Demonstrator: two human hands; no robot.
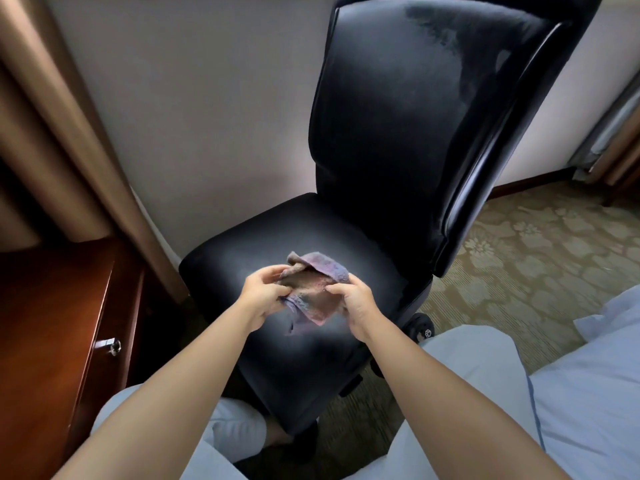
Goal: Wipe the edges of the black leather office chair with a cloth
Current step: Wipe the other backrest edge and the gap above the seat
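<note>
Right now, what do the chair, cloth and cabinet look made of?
Chair: black leather or a lookalike, smooth, with soft sheen and glossy edge trim.
Cloth: looped terry-like fabric, matte, faded purple-pink, limp between both hands.
Cabinet: reddish-brown wood or veneer, polished; metal lock.

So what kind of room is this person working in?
Probably a hotel room: patterned carpet, a wooden desk with a keyed drawer, heavy curtain and a black leather office chair.

Patterned carpet (519,265), black chair (398,168) standing on it, base mostly hidden
</note>
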